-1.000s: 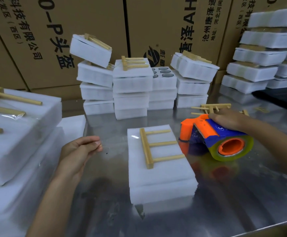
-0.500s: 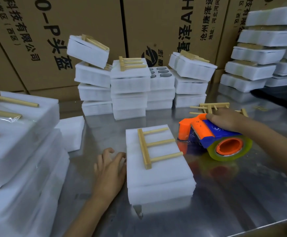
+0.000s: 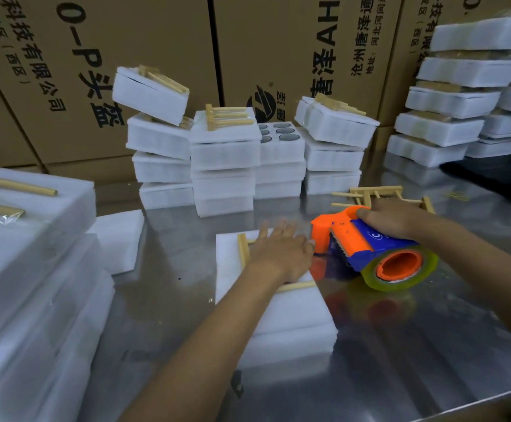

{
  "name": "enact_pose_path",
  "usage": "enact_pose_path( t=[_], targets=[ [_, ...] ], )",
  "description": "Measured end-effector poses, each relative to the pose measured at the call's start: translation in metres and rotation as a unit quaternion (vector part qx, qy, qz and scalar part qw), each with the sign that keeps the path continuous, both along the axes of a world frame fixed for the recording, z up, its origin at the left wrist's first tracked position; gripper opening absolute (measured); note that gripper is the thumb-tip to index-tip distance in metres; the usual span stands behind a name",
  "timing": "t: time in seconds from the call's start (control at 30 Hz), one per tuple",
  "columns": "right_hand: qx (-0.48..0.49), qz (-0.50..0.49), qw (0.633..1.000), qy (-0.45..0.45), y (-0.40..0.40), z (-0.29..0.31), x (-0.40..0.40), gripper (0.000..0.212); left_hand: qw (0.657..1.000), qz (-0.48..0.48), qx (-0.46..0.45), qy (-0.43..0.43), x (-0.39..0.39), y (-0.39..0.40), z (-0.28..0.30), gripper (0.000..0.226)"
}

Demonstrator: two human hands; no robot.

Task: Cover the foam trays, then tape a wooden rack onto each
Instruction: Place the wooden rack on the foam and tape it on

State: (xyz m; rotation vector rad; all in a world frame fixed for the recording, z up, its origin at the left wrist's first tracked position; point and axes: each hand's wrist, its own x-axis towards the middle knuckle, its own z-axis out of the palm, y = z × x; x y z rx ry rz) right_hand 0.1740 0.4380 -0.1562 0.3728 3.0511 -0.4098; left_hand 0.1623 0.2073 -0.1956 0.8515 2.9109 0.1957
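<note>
Right now the left hand (image 3: 281,254) lies flat, fingers straight, pressing the wooden rack (image 3: 243,254) onto the covered foam tray (image 3: 293,324) mid-table. Beside it, the right hand (image 3: 391,219) grips the orange tape dispenser (image 3: 369,248) resting on the steel table (image 3: 400,360). Along the far edge, one open tray (image 3: 281,141) in the stacks shows round cups in its wells.

foam trays (image 3: 290,315): you have plain white blocks, no pattern
wooden rack (image 3: 243,250): pale yellow-tan wood
tape dispenser (image 3: 369,239): your bright orange body with a blue panel bearing a white mark
tape roll (image 3: 400,274): translucent yellow-green round an orange core
table (image 3: 400,345): shiny silver-grey metal, mirroring the orange and blue
cardboard boxes (image 3: 163,35): brown, printed with black characters
</note>
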Motion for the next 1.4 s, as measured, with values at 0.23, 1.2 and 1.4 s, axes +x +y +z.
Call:
enact_pose_path(
  t=[0.23, 1.2, 1.4],
  targets=[
    [-0.007, 0.001, 1.0, -0.013, 0.005, 0.002, -0.002, 0.047, 1.0, 0.002, -0.001, -0.031, -0.008, -0.001, -0.004, 0.056],
    [0.004, -0.059, 0.998, 0.031, 0.061, 0.003, 0.031, 0.049, 0.927, 0.03, 0.36, -0.094, -0.011, -0.008, 0.006, 0.022],
    [0.015, -0.06, 0.998, 0.022, 0.062, 0.001, 0.026, 0.054, 0.979, -0.054, 0.199, 0.008, -0.001, 0.022, 0.024, 0.025]
  ],
)
